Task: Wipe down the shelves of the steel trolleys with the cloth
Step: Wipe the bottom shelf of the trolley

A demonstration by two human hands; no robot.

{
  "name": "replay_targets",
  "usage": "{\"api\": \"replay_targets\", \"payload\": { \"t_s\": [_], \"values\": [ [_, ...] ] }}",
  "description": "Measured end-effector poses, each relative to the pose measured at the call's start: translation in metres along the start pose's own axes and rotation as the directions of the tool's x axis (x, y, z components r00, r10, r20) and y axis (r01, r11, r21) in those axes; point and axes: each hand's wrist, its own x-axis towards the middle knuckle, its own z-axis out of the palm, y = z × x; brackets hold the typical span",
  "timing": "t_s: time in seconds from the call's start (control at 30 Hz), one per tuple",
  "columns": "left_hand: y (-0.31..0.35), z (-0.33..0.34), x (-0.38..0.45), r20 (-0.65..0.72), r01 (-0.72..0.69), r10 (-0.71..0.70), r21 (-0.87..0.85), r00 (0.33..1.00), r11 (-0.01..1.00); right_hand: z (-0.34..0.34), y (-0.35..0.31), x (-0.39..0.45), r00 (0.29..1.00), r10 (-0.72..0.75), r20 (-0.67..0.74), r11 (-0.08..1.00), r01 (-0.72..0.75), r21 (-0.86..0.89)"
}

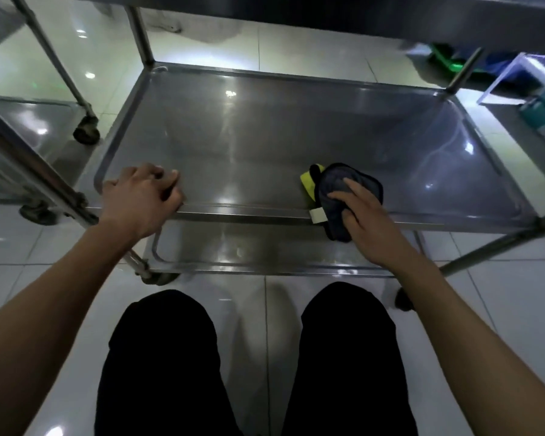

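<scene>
A steel trolley stands in front of me, its middle shelf (pixel 265 136) a shallow shiny tray. A dark grey cloth (pixel 340 187) with a yellow-green side and a white tag lies over the shelf's near rim at the right. My right hand (pixel 365 221) presses on the cloth with straight fingers, thumb at its lower edge. My left hand (pixel 142 196) grips the shelf's near rim at the left corner, fingers curled over the edge. A lower shelf (pixel 265 250) shows below the rim.
A second steel trolley (pixel 29 121) with castor wheels stands at the left on the white tiled floor. At the right are a clear box (pixel 523 80) and green and blue items. My knees in black trousers are below the trolley. An upper shelf runs overhead.
</scene>
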Motion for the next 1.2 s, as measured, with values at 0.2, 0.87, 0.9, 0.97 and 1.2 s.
{"api": "replay_targets", "payload": {
  "t_s": [0.2, 0.87, 0.9, 0.97, 1.2],
  "values": [
    [0.028, -0.008, 0.004, 0.028, 0.097, -0.097, -0.019, 0.995, 0.995, 0.01, -0.007, 0.01, 0.999, 0.017, -0.037, 1.0, -0.017, 0.012],
    [0.185, 0.027, -0.05, -0.284, -0.299, 0.247, -0.155, 0.926, 0.942, 0.03, -0.028, 0.014, 0.986, 0.032, -0.161, 0.999, -0.033, 0.001],
    [0.181, 0.026, -0.05, -0.284, -0.295, 0.242, -0.161, 0.928, 0.942, 0.03, -0.031, 0.016, 0.986, 0.028, -0.161, 0.999, -0.031, -0.02],
    [0.171, 0.024, -0.05, -0.271, -0.291, 0.236, -0.186, 0.933, 0.939, 0.026, -0.034, 0.023, 0.991, -0.003, -0.134, 0.998, -0.006, -0.068],
    [0.138, 0.016, -0.046, -0.202, -0.236, 0.189, -0.239, 0.961, 0.942, 0.032, -0.049, 0.044, 0.983, -0.164, 0.082, 0.985, 0.168, -0.049]
  ]
}}
